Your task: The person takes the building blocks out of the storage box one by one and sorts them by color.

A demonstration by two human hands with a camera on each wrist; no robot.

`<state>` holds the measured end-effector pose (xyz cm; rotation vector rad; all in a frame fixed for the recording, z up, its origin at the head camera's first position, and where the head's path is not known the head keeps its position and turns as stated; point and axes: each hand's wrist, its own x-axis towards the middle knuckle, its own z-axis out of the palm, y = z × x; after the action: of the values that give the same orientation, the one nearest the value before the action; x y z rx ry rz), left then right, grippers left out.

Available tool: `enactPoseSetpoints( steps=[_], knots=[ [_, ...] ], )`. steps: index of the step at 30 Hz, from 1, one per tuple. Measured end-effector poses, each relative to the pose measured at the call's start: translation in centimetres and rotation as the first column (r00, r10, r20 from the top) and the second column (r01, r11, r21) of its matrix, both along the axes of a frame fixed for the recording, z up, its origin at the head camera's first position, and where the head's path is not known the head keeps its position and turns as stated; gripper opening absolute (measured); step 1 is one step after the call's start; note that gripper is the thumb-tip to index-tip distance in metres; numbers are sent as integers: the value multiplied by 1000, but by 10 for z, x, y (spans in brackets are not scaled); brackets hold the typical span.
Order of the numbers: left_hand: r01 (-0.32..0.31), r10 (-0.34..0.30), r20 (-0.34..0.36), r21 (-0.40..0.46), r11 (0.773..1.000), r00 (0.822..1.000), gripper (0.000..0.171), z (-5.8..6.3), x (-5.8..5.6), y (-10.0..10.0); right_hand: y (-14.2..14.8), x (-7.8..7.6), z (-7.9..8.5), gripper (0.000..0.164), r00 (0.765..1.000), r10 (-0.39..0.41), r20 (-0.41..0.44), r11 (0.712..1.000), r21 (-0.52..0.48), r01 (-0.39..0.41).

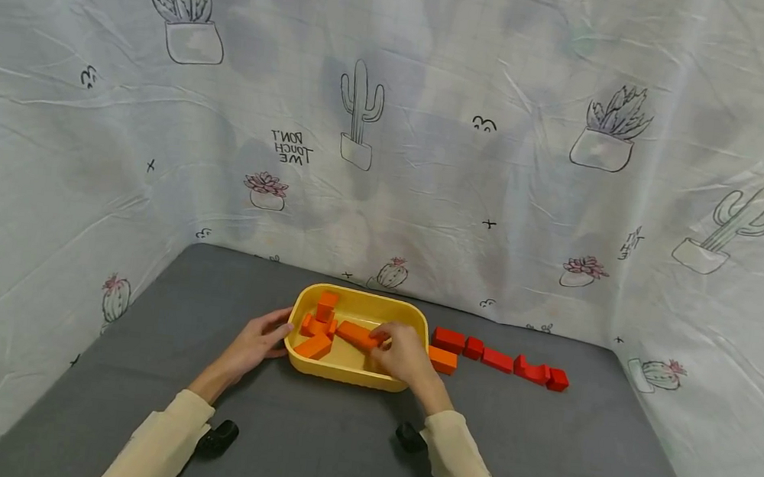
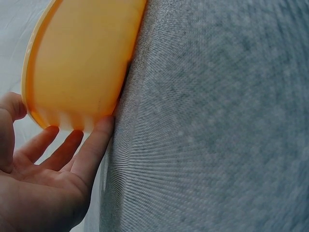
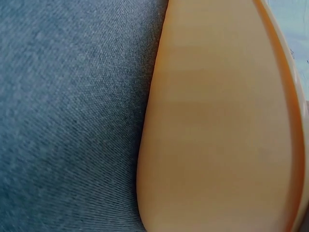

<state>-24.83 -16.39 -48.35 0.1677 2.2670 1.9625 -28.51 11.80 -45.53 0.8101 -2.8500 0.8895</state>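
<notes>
A yellow plastic bin (image 1: 341,374) stands on the grey cloth with several orange blocks in its left half. My left hand (image 1: 254,345) rests against the bin's left end. In the left wrist view, that hand's fingertips (image 2: 75,137) touch the yellow wall and the thumb is at the rim. Reaching over the front right of the bin, my right hand (image 1: 404,354) pinches the right end of a long orange block (image 1: 355,335) inside it. The right wrist view shows only the bin's outer wall (image 3: 217,121) and the cloth; the hand is out of that frame.
Right of the bin, a row of several red blocks (image 1: 497,359) slants across the grey cloth (image 1: 527,452). One orange block (image 1: 442,360) lies beside the bin's right end, in front of that row. A white curtain (image 1: 417,157) with plant drawings surrounds the back and sides.
</notes>
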Motion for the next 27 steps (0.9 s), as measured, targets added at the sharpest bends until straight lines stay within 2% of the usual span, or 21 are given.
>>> enactPoseSetpoints(
  steps=[11,19,23,27],
  knots=[
    [-1,1,3,-7,1000,1000,48,-1,-1,0,2,5,-2,18,999,13,-41,985,-169,-20],
    [-5,5,2,-20,1000,1000,49,-2,-1,0,10,11,1,17,994,-74,-86,974,-219,54],
    [-12,12,-8,-25,1000,1000,50,-3,0,0,13,12,3,16,990,-137,-29,951,-282,123],
    [-5,5,-15,-22,1000,1000,50,-3,1,0,19,15,7,17,983,-171,68,903,-389,184]
  ],
)
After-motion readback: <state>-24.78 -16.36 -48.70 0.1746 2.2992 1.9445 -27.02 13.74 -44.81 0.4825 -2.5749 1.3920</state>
